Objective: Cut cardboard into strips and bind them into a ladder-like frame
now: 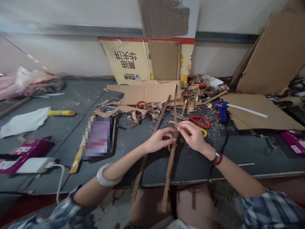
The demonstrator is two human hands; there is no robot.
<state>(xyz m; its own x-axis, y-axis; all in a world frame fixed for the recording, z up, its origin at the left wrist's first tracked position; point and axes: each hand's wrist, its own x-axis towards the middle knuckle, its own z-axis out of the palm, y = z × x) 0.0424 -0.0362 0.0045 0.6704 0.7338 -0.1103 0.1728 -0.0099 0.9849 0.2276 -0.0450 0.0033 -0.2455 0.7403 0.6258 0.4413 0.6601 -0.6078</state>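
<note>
A long corrugated cardboard strip [169, 165] slants over the table's front edge, its lower end above my lap. My left hand [160, 139] is closed on this strip near its middle, thumb and fingers pinched at its edge. Close beside it, my right hand [193, 136] pinches a thin peeled paper piece [173, 122] at the same strip. A second corrugated strip [140, 171] runs parallel on the left, passing beneath my left wrist. Scissors with red and yellow handles [200, 122] lie just behind my right hand, partly covered by it.
A blue glue gun [222, 111] with a white glue stick stands right, its cord running forward. Curled paper scraps [154, 109] and cardboard sheets [145, 92] lie at the back. To the left are a tablet-like device [98, 136], a yellow tube [61, 113] and a purple power strip [30, 151].
</note>
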